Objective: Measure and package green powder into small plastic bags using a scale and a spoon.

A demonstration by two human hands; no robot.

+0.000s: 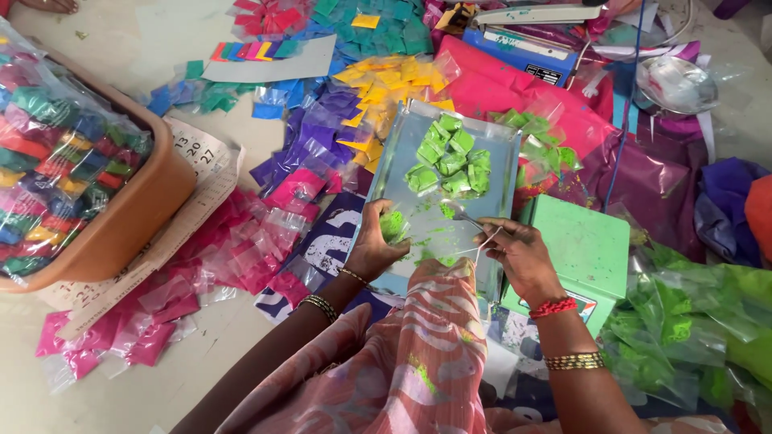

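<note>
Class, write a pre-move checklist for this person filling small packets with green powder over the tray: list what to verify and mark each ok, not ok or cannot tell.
1. Left hand has a grip on a small packet of green powder: ok.
2. Right hand holds the spoon: ok.
3. Spoon is over the metal tray: ok.
4. Filled green packets lie on the tray: ok.
5. Tray free of spilled powder: not ok, green specks near the spoon.
6. Packet sealed: cannot tell.
</note>
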